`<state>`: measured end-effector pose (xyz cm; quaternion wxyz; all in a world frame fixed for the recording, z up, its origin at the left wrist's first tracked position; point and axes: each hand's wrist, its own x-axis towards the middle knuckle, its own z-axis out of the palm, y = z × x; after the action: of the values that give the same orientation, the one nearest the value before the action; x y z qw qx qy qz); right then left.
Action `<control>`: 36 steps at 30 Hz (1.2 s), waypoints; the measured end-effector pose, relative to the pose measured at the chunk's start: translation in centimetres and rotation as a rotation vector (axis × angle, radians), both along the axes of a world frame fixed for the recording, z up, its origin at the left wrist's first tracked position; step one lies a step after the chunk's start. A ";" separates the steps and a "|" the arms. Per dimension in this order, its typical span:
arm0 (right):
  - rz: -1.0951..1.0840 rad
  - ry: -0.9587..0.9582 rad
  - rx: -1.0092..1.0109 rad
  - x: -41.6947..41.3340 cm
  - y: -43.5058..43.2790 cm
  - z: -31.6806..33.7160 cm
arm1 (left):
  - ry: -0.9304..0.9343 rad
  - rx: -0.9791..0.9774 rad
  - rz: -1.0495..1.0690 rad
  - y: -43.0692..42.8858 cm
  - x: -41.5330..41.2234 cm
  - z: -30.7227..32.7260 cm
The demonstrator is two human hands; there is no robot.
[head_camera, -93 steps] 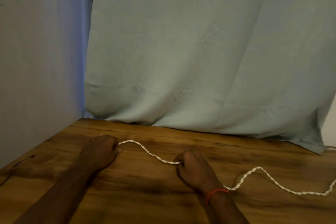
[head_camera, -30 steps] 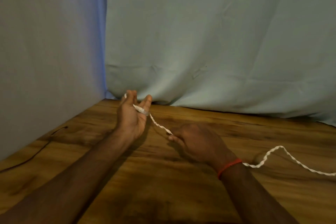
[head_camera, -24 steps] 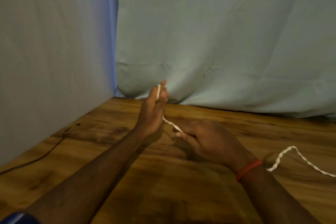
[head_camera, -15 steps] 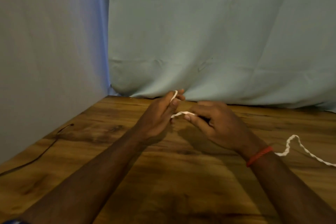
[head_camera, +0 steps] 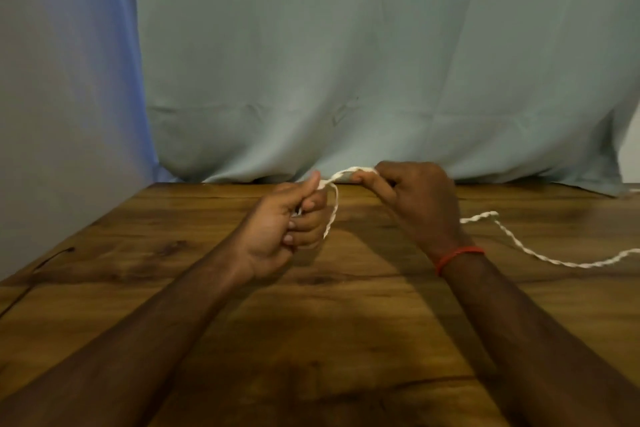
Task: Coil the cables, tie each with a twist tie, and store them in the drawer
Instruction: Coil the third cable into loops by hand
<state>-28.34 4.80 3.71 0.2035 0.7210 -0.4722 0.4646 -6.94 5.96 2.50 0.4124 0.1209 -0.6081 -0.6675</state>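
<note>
A thin white twisted cable (head_camera: pixel 526 246) runs from the right edge across the wooden table (head_camera: pixel 311 340) and up under my right hand. My left hand (head_camera: pixel 291 222) has its fingers curled round the cable's end, with a short loop hanging down beside its knuckles. My right hand (head_camera: pixel 412 201), with a red band on the wrist, pinches the cable between thumb and fingers. A short stretch of cable spans the gap between both hands, above the table near its far edge. No twist tie or drawer is in view.
A pale green cloth (head_camera: pixel 363 62) hangs behind the table's far edge, and a bluish cloth (head_camera: pixel 65 97) closes off the left side. A thin dark line (head_camera: pixel 45 260) crosses the table's left part.
Both hands have lifted off the table and come together. The left hand has closed round the cable's end, a loop has formed, and the loose cable has been drawn leftward.
</note>
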 end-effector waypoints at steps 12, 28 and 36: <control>0.073 0.643 0.252 4.1 1.1 -2.4 | 0.690 0.355 0.206 0.0 1.1 2.5; 0.393 0.443 0.105 5.4 3.2 0.5 | -0.483 -0.876 0.945 -1.1 2.1 -0.1; 0.290 0.341 0.060 3.1 1.9 1.6 | -0.630 -0.974 0.693 -1.5 2.5 0.1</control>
<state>-25.26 6.75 5.31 0.1901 0.8550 -0.3360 0.3462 -4.49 4.46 2.56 0.4129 0.2982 -0.8569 -0.0793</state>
